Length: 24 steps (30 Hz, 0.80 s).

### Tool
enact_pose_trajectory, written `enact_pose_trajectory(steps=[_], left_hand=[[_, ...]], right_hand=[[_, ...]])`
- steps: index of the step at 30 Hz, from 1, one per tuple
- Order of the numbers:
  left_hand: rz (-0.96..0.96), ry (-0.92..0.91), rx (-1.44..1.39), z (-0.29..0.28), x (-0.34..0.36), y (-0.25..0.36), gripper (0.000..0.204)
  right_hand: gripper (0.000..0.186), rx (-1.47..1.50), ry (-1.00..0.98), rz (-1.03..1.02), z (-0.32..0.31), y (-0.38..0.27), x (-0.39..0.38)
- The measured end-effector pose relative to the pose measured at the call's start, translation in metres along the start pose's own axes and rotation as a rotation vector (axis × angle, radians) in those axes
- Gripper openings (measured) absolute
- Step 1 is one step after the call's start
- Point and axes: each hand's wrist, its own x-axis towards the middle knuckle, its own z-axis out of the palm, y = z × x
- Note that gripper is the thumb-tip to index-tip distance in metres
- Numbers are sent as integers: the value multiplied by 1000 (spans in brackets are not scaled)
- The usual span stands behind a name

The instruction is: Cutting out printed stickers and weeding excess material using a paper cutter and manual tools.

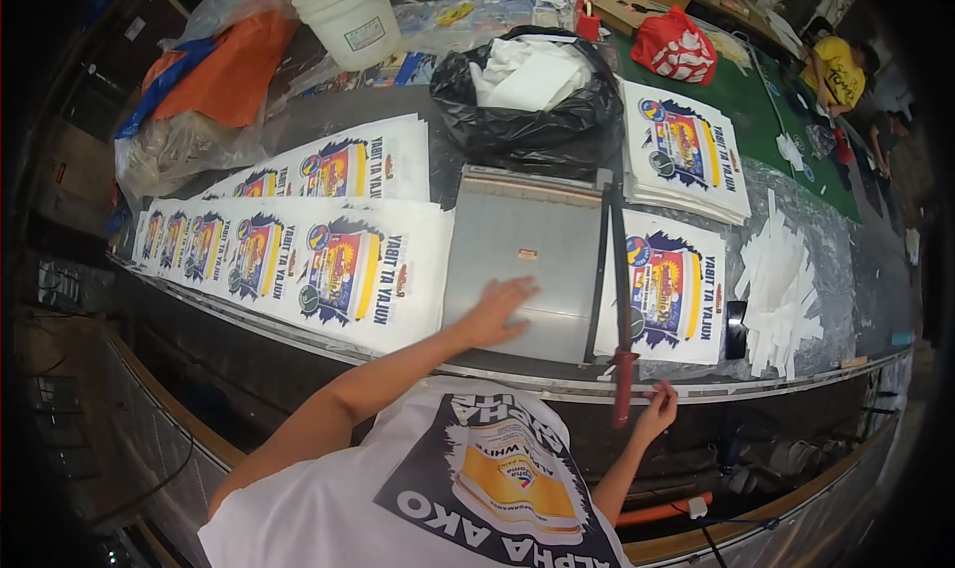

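Note:
A guillotine paper cutter (507,220) with a grey metal bed lies in front of me. My left hand (500,311) is over the near part of its bed, fingers spread and holding nothing. Along the bed's right side runs the dark blade arm (618,270), lowered, its red handle (624,389) jutting past the table edge. My right hand (656,411) is just right of that handle, apart from it, fingers loosely parted with nothing visible in them. Printed white sheets (423,250) spread out in an overlapping row on the left. Right of the blade lies a printed sheet stack (701,270).
Behind the cutter sits a black plastic bag (468,120) of white scraps. White strips (781,289) are heaped at right, beside a small dark object (736,329). A taller printed stack (686,205), white bucket (348,21) and red bag (674,46) stand farther back. A person in yellow (836,71) is at far right.

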Motion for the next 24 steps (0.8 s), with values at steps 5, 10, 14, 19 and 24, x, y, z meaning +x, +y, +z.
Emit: enact_pose_trajectory(steps=[5,10,14,19,24], left_hand=[[-123,325,13,-68,-61,-118,57],[-267,200,243,-113,-85,-221,61],[-232,134,337,-137,-63,-261,68],[-221,-12,319,-160,-39,-272,50],[-181,-67,206,-174,-26,-283,28]], right_hand=[[19,-39,-111,171,53,-27,-105],[21,-40,-416,144,151,-85,-148],[24,-20,-629,2,239,-129,-166],[24,-32,-739,-17,348,-157,-208],[35,-170,-770,-106,409,-153,-237]])
